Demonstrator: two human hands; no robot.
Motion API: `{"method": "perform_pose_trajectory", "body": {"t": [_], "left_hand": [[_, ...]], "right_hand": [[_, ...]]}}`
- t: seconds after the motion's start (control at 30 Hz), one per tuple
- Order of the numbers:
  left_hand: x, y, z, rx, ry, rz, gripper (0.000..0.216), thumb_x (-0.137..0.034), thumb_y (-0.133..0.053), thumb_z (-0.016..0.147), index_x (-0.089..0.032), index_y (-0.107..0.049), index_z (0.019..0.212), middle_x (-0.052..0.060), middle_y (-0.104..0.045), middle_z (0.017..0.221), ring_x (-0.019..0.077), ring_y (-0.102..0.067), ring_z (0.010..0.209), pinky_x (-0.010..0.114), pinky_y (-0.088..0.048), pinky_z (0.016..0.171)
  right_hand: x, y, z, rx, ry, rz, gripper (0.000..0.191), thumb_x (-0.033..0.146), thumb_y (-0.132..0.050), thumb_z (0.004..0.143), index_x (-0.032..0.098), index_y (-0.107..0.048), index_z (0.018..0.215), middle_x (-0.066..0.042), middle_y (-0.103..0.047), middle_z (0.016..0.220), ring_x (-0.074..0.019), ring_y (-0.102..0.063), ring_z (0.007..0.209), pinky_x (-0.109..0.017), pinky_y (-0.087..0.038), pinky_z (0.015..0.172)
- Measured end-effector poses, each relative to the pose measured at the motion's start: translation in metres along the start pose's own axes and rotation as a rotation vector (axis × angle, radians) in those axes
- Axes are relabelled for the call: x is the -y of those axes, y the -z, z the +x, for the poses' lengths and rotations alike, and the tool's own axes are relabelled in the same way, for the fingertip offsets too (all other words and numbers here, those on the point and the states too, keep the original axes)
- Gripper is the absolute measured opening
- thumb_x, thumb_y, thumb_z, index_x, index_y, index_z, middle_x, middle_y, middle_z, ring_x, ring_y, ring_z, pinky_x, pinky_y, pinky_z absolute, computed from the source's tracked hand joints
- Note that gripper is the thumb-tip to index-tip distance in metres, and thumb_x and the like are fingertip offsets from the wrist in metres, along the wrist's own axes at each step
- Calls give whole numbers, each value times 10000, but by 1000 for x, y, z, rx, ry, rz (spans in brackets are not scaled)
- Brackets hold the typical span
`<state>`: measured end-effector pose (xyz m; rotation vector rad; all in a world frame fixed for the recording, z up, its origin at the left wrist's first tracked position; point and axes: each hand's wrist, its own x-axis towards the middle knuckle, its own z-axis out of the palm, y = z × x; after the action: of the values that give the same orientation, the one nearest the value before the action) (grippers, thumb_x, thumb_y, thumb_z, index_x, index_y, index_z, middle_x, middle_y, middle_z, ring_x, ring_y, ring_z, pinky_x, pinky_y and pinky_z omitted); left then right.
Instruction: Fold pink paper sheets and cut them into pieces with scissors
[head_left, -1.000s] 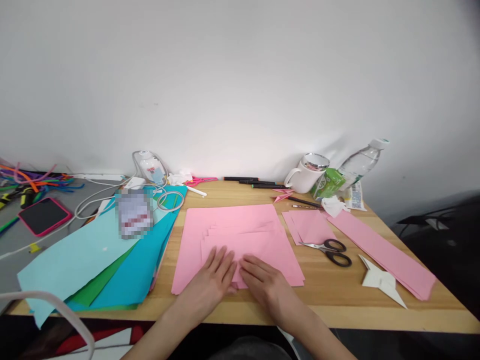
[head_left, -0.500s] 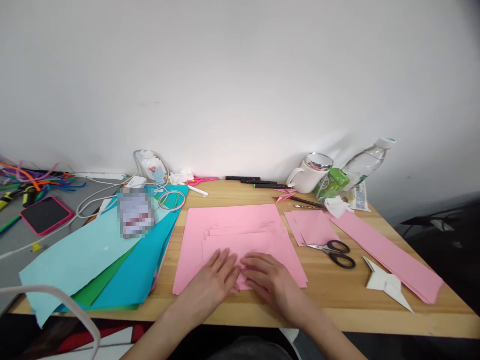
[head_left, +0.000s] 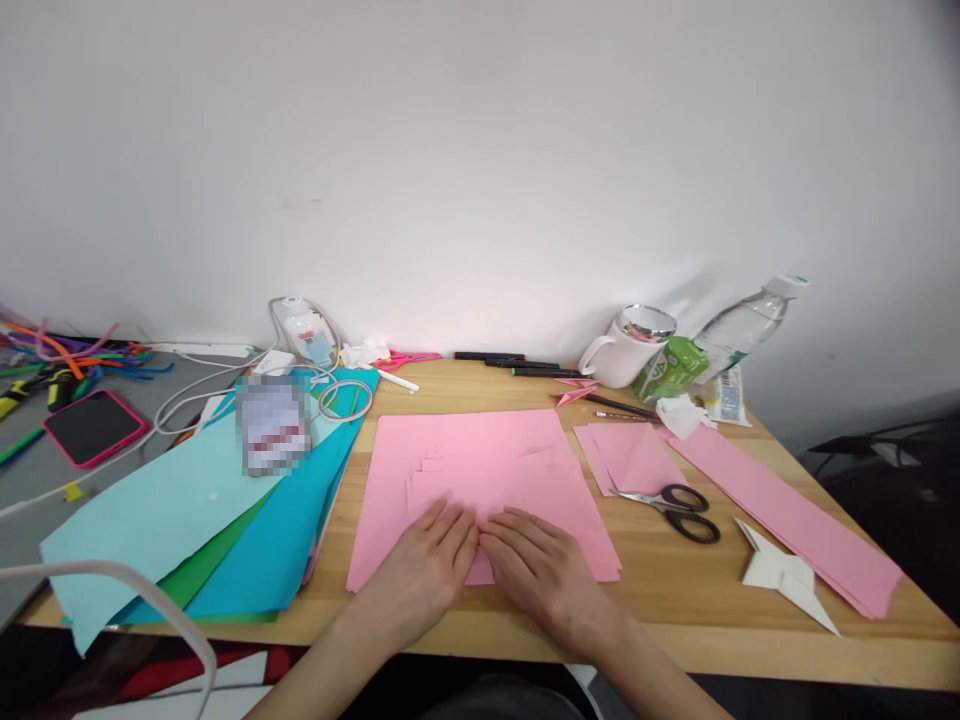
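Observation:
A large pink paper sheet lies on the desk, with smaller pink sheets layered unevenly on it. Both hands rest over the near part of this stack, fingertips meeting at the middle. My left hand has its fingers close together and angled inward, pressed on pink paper. From the other side my right hand does the same, fingers side by side and bent slightly down. Both thumbs are tucked out of sight, and the paper at the fingertips is mostly covered.
Black-handled scissors, small pink sheets, pink strips and a white folded paper star lie rightward. A mug and water bottle stand behind. Leftward are blue-green papers and a phone.
My right hand's fingers have straightened and lie flatter. The fingertips of both hands have come closer together. The view has shifted slightly.

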<state>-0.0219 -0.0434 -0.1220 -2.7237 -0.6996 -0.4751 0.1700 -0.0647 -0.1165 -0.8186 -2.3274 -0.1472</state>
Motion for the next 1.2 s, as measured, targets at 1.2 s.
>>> {"method": "perform_pose_trajectory", "body": {"t": [1.2], "left_hand": [[115,26,39,-470,527,-268,225,-192,-539,826,-231,-695,984,47,-722,995,210,-648,984,391,-390,996]], "right_hand": [[-101,37,29,-321,-308,-401,320,65,-484,862,214,-623,1110,-51,-724,1005,-237,-619,1052,-404,-457,949]]}}
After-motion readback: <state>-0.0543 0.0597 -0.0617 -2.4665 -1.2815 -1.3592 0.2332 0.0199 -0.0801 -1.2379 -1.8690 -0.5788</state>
